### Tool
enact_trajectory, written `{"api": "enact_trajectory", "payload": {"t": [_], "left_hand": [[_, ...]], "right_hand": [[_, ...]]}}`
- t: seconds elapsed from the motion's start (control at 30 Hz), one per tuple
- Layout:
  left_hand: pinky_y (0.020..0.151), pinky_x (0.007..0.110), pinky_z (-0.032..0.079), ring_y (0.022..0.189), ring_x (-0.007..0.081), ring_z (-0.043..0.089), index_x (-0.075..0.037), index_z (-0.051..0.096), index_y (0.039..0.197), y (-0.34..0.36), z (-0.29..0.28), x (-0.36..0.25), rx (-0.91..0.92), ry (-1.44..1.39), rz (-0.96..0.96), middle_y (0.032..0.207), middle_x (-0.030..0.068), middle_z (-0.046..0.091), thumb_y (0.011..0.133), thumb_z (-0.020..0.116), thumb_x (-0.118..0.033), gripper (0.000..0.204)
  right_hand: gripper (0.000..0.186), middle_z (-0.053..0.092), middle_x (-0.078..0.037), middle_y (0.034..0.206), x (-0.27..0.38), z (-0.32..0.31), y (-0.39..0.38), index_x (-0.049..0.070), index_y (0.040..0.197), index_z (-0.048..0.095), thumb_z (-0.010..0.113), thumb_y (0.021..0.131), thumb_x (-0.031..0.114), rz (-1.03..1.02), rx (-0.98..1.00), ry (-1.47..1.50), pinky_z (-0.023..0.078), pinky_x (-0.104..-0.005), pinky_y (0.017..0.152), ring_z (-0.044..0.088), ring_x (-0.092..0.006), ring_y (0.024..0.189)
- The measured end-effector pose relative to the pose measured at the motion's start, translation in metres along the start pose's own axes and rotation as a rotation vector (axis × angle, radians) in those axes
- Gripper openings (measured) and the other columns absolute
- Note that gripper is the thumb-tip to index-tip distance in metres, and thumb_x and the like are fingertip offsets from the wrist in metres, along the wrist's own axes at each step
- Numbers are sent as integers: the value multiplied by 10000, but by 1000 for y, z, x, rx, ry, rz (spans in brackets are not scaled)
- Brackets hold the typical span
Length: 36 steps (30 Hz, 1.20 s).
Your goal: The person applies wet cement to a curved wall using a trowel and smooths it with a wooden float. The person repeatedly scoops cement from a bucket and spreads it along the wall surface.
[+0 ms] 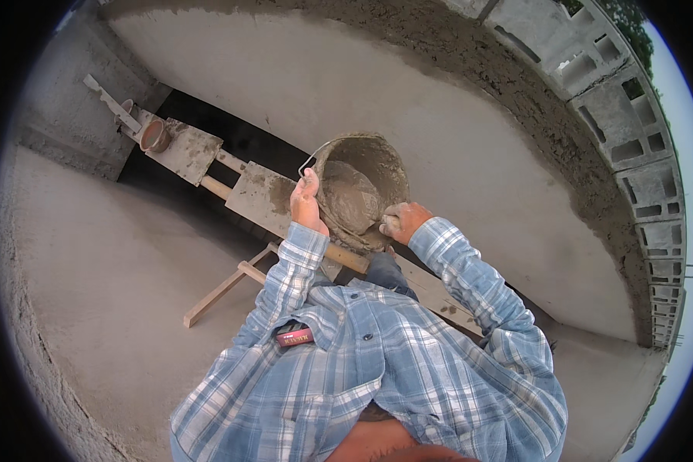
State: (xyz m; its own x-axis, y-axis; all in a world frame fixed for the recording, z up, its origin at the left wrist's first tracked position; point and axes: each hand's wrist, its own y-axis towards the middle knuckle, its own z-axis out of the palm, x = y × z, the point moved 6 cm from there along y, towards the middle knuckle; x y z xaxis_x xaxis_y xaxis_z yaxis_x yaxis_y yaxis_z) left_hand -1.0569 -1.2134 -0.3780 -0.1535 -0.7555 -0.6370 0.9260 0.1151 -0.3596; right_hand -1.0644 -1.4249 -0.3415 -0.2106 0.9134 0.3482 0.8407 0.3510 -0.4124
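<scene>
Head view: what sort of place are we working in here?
Most likely an outdoor building site during plastering. A wall is freshly rendered in grey, bare concrete blocks top it, and both hands hold a bucket of wet mortar over a plank scaffold.

The bucket (359, 189) is grey all over, coated with wet grey mortar (352, 199) of a slightly browner tone inside. The left hand (306, 202) and right hand (403, 222) are smeared with grey. The shirt (377, 369) is a blue, white and pale grey plaid. In its pocket sits a small red and black thing (293, 334). The planks (258, 196) are pale wood, blotched grey. On the far left a small cup (155, 135) is reddish brown. The plastered wall (408, 115) is light grey, darker and rougher at its far edge.
</scene>
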Motion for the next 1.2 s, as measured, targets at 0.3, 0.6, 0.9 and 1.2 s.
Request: {"api": "enact_trajectory", "payload": {"t": [0.3,0.6,0.9,1.2], "left_hand": [[1038,480,475,1198,308,583,31,521,1335,8,6,-2,90,-94,-41,1316,162,592,1051,458,-429,544],[1059,462,463,1213,293,577,24,538,1317,-12,36,-30,112,-147,25,1303,153,603,1059,459,-384,490],[987,372,498,1126,226,605,37,539,1300,-12,25,-25,53,-112,5,1249,131,598,1019,551,-399,519],[1043,436,472,1189,274,584,27,523,1325,-17,38,-26,57,14,17,1302,155,592,1060,467,-345,461]], "right_hand": [[368,706,-189,1040,-29,-74,-36,80,1085,715,668,871,376,40,-140,172,506,-457,892,655,-364,997],[490,654,-86,729,-25,-250,-53,-12,1058,714,620,902,442,-56,-11,405,510,-305,580,615,-147,617],[402,643,-99,716,-9,-316,-62,-4,1042,698,634,905,368,-229,-401,-238,526,-370,645,640,-232,674],[152,691,-134,957,-16,-55,7,71,969,706,637,872,165,-65,-279,-651,559,-434,864,680,-312,991]]}}
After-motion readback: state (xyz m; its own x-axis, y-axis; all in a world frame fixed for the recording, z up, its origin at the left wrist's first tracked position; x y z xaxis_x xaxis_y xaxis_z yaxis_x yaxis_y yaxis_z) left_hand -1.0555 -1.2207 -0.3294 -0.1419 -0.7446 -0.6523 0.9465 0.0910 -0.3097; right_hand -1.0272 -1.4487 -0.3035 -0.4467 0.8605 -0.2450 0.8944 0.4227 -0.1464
